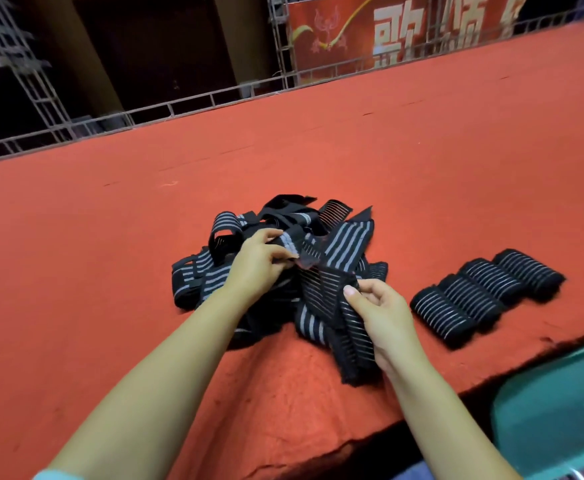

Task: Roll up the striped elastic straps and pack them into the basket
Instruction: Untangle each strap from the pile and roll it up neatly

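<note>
Strap [332,289] with grey stripes is stretched between both hands above the loose pile [214,271] on the red cloth [110,237]. Left hand [259,265] pinches its far end, right hand [380,313] grips its near part. Four rolled straps [484,292] lie well to the right.

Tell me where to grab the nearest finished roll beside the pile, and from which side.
Probably best taken from above, across its middle, fingers and thumb on its long curved sides. The nearest roll lies on its side on the red cloth, pressed against the next roll, so start at its free near side. Squeezing the turns keeps them wound.
</note>
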Available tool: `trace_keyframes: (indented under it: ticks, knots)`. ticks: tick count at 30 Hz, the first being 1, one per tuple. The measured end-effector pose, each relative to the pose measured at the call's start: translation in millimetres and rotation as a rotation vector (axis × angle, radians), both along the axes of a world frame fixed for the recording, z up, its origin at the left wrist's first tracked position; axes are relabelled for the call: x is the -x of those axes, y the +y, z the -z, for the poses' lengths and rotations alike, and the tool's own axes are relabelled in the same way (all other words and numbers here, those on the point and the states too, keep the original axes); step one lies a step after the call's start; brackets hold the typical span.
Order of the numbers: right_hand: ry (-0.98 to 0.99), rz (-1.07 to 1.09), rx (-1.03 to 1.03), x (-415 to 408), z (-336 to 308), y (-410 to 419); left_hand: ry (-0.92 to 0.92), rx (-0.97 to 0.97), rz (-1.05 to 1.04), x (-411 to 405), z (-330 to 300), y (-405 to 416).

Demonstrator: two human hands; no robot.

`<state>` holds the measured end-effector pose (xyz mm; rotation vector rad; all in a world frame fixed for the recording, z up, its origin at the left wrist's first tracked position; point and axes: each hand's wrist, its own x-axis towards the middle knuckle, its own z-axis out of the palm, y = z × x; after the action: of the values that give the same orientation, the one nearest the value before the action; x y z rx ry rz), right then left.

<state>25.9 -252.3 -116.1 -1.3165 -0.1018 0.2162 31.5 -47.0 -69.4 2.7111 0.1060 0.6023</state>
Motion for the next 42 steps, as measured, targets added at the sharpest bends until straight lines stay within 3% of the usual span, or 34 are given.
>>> trace_keyframes:
  ticks: [16,21,28,31,35,38,42]
  knots:
    - [0.007,-0.101,-0.087,31.1,-21.0,-9.1,-0.033,0.072,-0.174,21.6,15.2,24.1]
    - [-0.008,0.033,-0.242,34.7,-39.9,-34.9,-0.011,0.181,-0.343,32.6,22.4,48.5]
    - [0.068,-0.138,-0.342,38.1,-56.1,-27.5,0.083,0.216,-0.148,43.4,-3.4,5.5]
    - [0.116,-0.234,-0.485,38.2,-66.0,-22.9,-0.037,0.427,-0.078,69.7,-14.8,-17.3]
    - [0.232,-0.396,-0.558,42.0,-80.3,-7.6,-0.045,0.990,0.191,107.6,-20.9,-44.9]
    - [0.356,-0.518,-0.517,49.8,-88.9,6.2,-0.020,1.121,0.298,122.8,-14.2,-47.0]
    - [0.385,-0.551,-0.499,52.2,-95.9,18.1,-0.122,1.200,0.239,147.0,-12.5,-36.7]
